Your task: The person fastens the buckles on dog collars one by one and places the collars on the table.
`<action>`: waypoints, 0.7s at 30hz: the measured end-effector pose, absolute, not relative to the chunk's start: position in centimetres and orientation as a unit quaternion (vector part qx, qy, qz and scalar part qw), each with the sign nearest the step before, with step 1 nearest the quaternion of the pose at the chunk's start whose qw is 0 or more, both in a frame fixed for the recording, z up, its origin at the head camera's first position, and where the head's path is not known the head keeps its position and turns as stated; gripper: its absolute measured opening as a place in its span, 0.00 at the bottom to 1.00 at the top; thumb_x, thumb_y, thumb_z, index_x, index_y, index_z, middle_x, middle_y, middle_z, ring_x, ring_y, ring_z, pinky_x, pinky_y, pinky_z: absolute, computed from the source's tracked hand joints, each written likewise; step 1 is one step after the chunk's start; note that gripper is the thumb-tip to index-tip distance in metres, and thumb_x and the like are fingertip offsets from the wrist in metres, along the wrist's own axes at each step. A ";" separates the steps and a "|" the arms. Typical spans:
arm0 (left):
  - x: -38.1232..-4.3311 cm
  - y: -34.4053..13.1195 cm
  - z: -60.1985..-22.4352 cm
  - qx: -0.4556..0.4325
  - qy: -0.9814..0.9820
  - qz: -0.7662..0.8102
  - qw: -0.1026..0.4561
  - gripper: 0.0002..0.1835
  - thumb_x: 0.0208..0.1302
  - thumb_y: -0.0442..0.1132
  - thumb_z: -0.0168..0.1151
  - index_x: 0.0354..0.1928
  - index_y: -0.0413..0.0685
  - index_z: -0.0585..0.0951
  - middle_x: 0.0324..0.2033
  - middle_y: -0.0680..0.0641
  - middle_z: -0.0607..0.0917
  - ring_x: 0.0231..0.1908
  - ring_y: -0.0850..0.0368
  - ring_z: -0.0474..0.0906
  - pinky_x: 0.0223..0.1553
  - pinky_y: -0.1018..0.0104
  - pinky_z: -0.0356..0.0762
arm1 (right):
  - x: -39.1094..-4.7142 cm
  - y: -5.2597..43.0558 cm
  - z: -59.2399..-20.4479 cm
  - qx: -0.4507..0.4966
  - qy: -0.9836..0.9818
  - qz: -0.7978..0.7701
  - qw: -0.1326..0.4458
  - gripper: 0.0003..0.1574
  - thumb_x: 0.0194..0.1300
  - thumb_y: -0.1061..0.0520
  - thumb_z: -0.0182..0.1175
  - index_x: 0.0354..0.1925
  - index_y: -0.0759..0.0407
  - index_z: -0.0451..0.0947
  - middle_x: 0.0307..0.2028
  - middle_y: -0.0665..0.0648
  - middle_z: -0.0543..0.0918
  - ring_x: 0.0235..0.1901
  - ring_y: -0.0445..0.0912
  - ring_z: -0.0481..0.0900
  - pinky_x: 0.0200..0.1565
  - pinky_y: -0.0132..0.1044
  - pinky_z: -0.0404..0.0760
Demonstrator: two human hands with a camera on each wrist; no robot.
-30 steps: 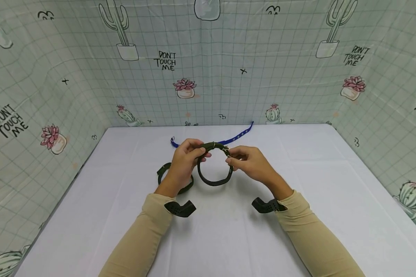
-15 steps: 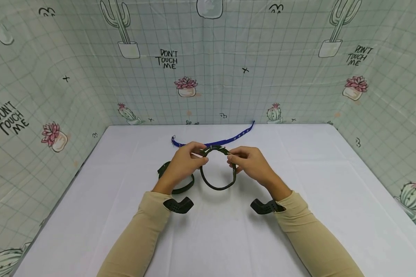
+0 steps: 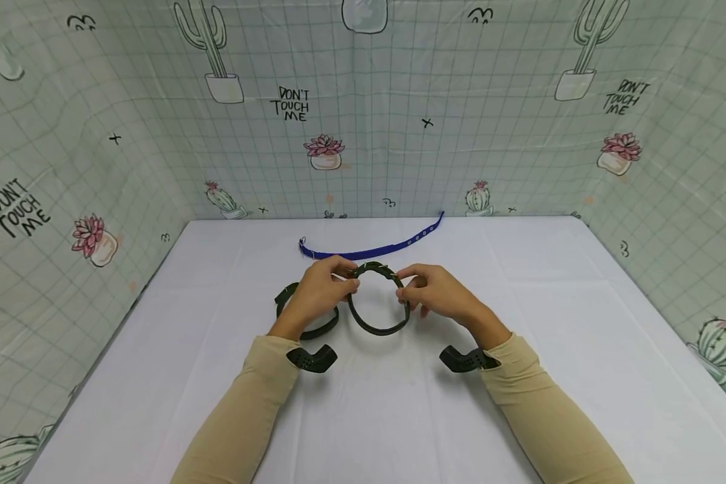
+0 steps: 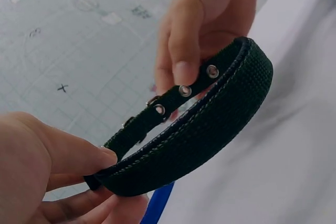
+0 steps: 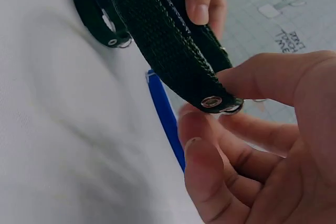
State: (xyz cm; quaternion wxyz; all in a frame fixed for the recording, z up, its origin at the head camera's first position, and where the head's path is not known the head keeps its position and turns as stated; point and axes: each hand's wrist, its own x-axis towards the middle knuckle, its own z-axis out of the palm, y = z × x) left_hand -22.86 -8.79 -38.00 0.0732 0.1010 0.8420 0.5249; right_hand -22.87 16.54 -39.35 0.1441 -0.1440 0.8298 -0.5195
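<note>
Green collar (image 4: 199, 135), looped into a ring, is pinched by the fingers of both hands above the white surface (image 3: 375, 417). Thumb and fingers of the left hand (image 3: 325, 286) grip the collar's left side; those of the right hand (image 3: 435, 292) grip its right side, beside a metal eyelet (image 5: 211, 101). More eyelets show along the narrow strap in the left wrist view, but the fastening there is too dim to make out. Just left of the collar, a second green loop (image 3: 320, 332) lies on the surface, partly hidden by the left hand. Beyond the collar lies a blue strap (image 3: 375, 253) with holes toward its right end; both wrist views cut it off. Nearer than the collar are a black wrist piece (image 3: 312, 359) on each arm and tan sleeves (image 3: 236, 410), which run out of the frame. Well behind the collar, a gridded cloth (image 3: 369, 74) reads "DON'T TOUCH ME" in several places, among drawn cacti; in the left wrist view its markings blur.
</note>
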 end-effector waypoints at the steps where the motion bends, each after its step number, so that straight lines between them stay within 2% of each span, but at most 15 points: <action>1: -22.9 -8.8 -38.1 0.100 0.842 0.524 0.077 0.18 0.67 0.36 0.67 0.57 0.44 0.80 0.47 0.44 0.84 0.40 0.55 0.85 0.42 0.56 0.84 | -22.9 16.6 -39.4 -0.142 0.831 -0.516 0.153 0.28 0.66 0.55 0.65 0.62 0.62 0.74 0.37 0.65 0.86 0.31 0.54 0.81 0.29 0.44 0.82; 5: -23.2 -9.0 -38.4 0.096 0.847 0.514 0.097 0.17 0.67 0.36 0.67 0.56 0.43 0.80 0.46 0.44 0.84 0.37 0.54 0.85 0.41 0.58 0.84 | -23.0 16.6 -39.8 -0.133 0.832 -0.509 0.176 0.29 0.66 0.56 0.65 0.62 0.62 0.73 0.36 0.63 0.87 0.30 0.52 0.82 0.28 0.42 0.81; 12: -23.3 -9.1 -38.7 0.091 0.861 0.488 0.113 0.15 0.67 0.37 0.67 0.54 0.43 0.81 0.42 0.45 0.85 0.30 0.54 0.85 0.40 0.57 0.83 | -23.0 16.3 -40.3 -0.131 0.834 -0.507 0.173 0.26 0.67 0.58 0.65 0.60 0.65 0.74 0.34 0.62 0.87 0.28 0.52 0.83 0.28 0.42 0.82; 21: -23.4 -8.5 -39.5 0.099 0.872 0.464 0.121 0.18 0.66 0.35 0.66 0.58 0.43 0.81 0.48 0.42 0.84 0.32 0.57 0.85 0.37 0.63 0.82 | -22.9 16.4 -40.4 -0.129 0.845 -0.488 0.176 0.25 0.67 0.59 0.64 0.59 0.67 0.74 0.32 0.61 0.86 0.24 0.49 0.82 0.29 0.42 0.83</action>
